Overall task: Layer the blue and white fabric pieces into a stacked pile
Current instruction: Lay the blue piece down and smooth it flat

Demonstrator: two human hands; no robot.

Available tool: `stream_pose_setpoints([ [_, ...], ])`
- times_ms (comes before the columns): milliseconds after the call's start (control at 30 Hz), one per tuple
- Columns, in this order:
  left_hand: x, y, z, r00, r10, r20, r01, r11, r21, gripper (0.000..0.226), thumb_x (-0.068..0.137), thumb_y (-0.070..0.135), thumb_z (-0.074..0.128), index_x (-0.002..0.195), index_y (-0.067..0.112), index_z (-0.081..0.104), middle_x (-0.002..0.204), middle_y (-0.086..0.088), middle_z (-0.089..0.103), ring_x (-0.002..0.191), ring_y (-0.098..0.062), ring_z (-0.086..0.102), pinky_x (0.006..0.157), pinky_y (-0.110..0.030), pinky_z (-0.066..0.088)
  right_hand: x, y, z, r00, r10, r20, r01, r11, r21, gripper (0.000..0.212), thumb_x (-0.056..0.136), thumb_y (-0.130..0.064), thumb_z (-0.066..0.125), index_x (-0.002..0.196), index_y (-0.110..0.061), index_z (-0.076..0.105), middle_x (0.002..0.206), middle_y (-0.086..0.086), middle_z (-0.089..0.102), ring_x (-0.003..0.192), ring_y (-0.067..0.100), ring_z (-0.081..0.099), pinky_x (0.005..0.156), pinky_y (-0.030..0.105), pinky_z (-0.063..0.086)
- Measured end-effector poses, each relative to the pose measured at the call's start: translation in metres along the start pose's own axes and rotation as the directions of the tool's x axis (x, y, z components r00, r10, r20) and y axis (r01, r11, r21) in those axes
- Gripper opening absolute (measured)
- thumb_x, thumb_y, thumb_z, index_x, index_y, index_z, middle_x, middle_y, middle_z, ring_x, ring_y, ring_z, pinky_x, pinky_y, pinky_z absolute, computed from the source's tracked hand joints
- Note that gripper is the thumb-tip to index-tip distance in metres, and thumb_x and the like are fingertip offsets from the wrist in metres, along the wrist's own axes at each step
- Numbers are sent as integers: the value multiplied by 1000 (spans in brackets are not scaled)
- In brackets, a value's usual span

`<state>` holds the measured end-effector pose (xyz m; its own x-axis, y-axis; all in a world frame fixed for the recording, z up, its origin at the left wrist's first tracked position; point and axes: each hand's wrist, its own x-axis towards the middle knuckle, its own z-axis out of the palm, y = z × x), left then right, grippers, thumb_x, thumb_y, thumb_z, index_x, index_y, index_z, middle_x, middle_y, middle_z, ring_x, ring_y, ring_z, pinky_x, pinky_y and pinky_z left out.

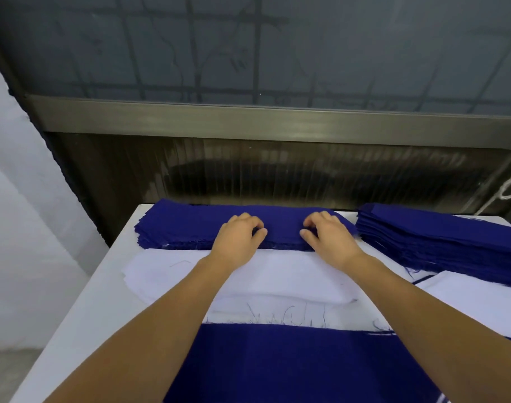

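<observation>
A stack of blue fabric pieces (pixel 178 225) lies at the far edge of the white table (pixel 82 330). My left hand (pixel 238 239) and my right hand (pixel 328 235) both rest on its near part, fingers curled and pinching the top blue piece. In front of that stack lies a pile of white fabric pieces (pixel 167 274), partly under my forearms. Closest to me, a blue piece (pixel 292 365) tops the layered pile, with white fabric and loose threads showing at its far edge.
A second, thicker stack of blue pieces (pixel 440 239) sits at the right, with a white piece (pixel 481 295) before it. A dark ribbed panel and metal ledge (pixel 277 123) rise directly behind the table. The table's left edge drops off to the floor.
</observation>
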<state>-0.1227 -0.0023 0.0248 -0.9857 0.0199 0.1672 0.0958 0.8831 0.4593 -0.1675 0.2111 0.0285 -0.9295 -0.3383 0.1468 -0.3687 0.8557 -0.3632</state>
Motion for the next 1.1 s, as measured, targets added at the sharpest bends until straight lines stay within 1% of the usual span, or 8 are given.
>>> stream_pose_setpoints([
  [100, 9, -3, 2, 999, -30, 22, 31, 999, -22, 26, 95, 31, 56, 119, 22, 62, 112, 3, 58, 104, -15, 51, 96, -37, 46, 6, 3, 2, 999, 20, 39, -19, 1000, -8, 22, 95, -36, 57, 113, -22, 57, 114, -3, 52, 107, 16, 47, 95, 33, 44],
  [267, 15, -6, 3, 996, -67, 56, 72, 992, -100, 27, 90, 30, 65, 116, 23, 63, 104, 6, 55, 99, -14, 53, 93, -37, 49, 13, 6, 1, 996, 23, 81, -27, 998, 57, 10, 95, -34, 59, 100, -25, 57, 105, -3, 52, 99, 15, 49, 90, 33, 46],
  [467, 18, -7, 4, 995, -80, 57, 86, 990, -111, 24, 88, 31, 67, 111, 24, 63, 99, 6, 54, 94, -14, 54, 89, -37, 52, 22, 9, -2, 987, 54, 148, -79, 982, 172, 5, 95, -28, 59, 92, -24, 60, 104, -2, 55, 93, 15, 54, 83, 28, 48],
  [700, 21, -7, 5, 990, -126, 63, 135, 978, -161, 22, 85, 33, 71, 103, 26, 62, 93, 8, 53, 87, -12, 55, 81, -31, 52, 26, 13, -3, 980, 65, 189, -113, 961, 254, 9, 97, -24, 56, 92, -24, 63, 104, -3, 58, 90, 11, 57, 78, 19, 44],
  [767, 22, -6, 5, 987, -143, 67, 153, 972, -177, 20, 84, 32, 72, 100, 26, 62, 90, 9, 54, 85, -12, 56, 78, -30, 52, 27, 14, -3, 979, 71, 191, -118, 963, 243, 10, 97, -27, 55, 90, -24, 62, 105, -3, 58, 90, 11, 57, 77, 20, 44],
  [833, 23, -5, 5, 984, -164, 69, 174, 967, -187, 16, 84, 30, 72, 96, 24, 64, 87, 8, 55, 82, -12, 56, 78, -32, 52, 28, 12, 0, 978, 94, 184, -132, 970, 204, 14, 95, -36, 57, 87, -26, 61, 102, -3, 57, 88, 12, 56, 76, 24, 46],
  [933, 27, -3, 5, 978, -194, 76, 206, 960, -192, 8, 84, 28, 72, 87, 24, 65, 80, 7, 59, 78, -11, 58, 79, -36, 54, 30, 7, 6, 984, 123, 128, -132, 989, 61, 22, 90, -47, 60, 86, -26, 59, 98, -5, 54, 92, 14, 52, 82, 32, 49],
  [1100, 31, -1, 6, 973, -209, 100, 224, 961, -165, 9, 89, 27, 68, 80, 24, 68, 82, 5, 65, 83, -13, 61, 85, -40, 55, 30, 4, 12, 994, 82, 69, -79, 996, -46, 20, 94, -44, 55, 97, -25, 59, 105, -1, 55, 96, 15, 50, 90, 33, 47],
])
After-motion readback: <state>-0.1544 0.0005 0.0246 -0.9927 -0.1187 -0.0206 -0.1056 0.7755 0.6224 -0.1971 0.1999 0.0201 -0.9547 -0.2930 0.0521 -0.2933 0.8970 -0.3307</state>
